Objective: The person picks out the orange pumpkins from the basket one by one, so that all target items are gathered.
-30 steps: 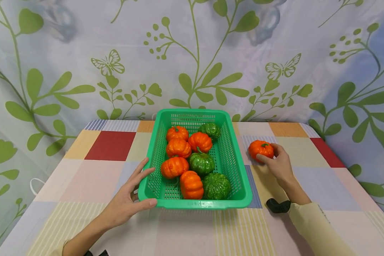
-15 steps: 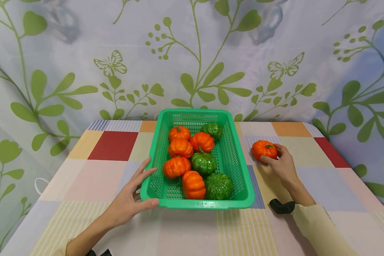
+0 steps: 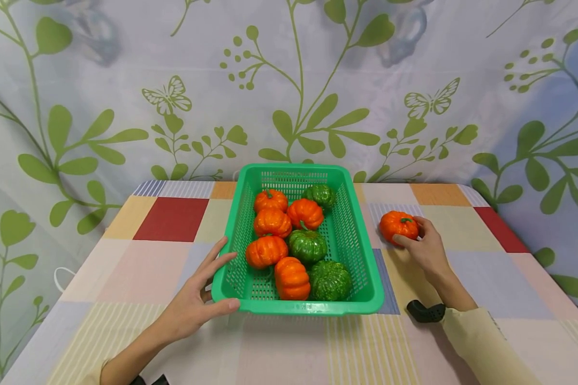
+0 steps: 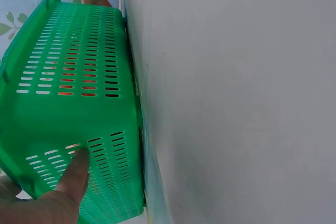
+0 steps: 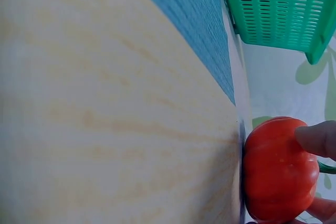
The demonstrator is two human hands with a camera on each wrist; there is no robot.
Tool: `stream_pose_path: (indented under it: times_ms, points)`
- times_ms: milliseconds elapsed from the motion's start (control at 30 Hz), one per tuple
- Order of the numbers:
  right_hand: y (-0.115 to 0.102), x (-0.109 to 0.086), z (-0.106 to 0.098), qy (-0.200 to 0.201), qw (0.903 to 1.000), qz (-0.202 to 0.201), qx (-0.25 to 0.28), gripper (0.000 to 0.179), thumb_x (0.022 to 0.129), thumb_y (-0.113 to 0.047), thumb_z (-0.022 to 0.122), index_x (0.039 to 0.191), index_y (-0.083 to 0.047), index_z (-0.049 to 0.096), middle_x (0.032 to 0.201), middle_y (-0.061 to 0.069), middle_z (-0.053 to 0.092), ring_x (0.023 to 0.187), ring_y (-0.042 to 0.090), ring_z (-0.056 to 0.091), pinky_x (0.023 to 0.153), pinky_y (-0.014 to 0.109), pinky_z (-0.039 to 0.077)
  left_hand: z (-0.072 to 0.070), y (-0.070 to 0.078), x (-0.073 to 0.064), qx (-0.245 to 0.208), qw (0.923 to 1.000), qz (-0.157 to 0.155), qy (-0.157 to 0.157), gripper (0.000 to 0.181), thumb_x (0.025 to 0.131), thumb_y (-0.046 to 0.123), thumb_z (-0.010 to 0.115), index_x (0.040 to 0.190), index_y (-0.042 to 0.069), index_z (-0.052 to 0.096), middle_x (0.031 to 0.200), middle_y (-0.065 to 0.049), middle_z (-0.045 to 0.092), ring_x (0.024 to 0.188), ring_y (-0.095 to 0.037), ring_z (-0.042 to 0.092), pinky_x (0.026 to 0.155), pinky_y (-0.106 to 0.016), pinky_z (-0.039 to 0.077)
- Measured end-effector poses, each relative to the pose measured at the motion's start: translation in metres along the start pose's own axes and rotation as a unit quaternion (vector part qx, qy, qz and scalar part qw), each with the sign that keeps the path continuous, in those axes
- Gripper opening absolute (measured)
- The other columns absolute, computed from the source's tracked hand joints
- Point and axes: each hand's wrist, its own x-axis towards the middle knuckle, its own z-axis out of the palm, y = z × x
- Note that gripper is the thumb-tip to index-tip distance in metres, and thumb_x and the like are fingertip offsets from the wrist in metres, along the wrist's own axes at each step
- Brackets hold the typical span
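Note:
A green plastic basket (image 3: 308, 307) with slotted walls sits mid-table, holding several small orange pumpkins (image 3: 266, 252) and three green ones (image 3: 329, 281). At its near left corner my left hand (image 3: 188, 307) rests against the rim with fingers spread. The left wrist view shows one finger (image 4: 76, 174) of it against the outer wall. Right of the basket, my right hand (image 3: 426, 248) holds a lone orange pumpkin (image 3: 396, 226) between thumb and fingers. In the right wrist view that pumpkin (image 5: 278, 174) stands on the tablecloth, its green stem pointing away from the table.
A patchwork-patterned cloth (image 3: 168, 219) covers the table. Behind it hangs a pale curtain (image 3: 197, 53) printed with leaves and butterflies. A black device (image 3: 425, 311) is at the right wrist, and a white cord (image 3: 62, 275) loops beside the table's left edge.
The whole head view has shifted slightly to the right. Both hands, the basket and the pumpkins keep their places relative to one another.

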Motion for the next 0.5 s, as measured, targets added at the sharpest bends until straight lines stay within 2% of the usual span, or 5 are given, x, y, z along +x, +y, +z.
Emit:
stream_pose_path:
  times_ms: [300,500]
  points:
    - [0.0007,-0.0005,-0.0010,-0.008,0.9997,-0.004,0.022,0.089,0.092,-0.014,0.068,0.156,0.001,0.007,0.153,0.037,0.017,0.138,0.051,0.022,0.112,0.061,0.023,-0.0004,0.0008,-0.0003,0.002,1.0000,0.004,0.002,0.071,0.089,0.004,0.070,0.151,0.002,0.035,0.165,0.002,0.002,0.129,-0.047,0.041,0.090,-0.032,0.054]
    - [0.0007,-0.0025,-0.0011,-0.001,0.9994,-0.010,0.033,0.090,0.091,-0.015,0.070,0.156,0.002,0.009,0.158,0.030,0.013,0.141,0.050,0.017,0.111,0.062,0.023,-0.0002,0.0005,-0.0002,0.003,1.0000,0.004,0.002,0.071,0.089,0.004,0.070,0.151,0.002,0.035,0.165,0.001,0.002,0.130,-0.046,0.041,0.090,-0.032,0.054]
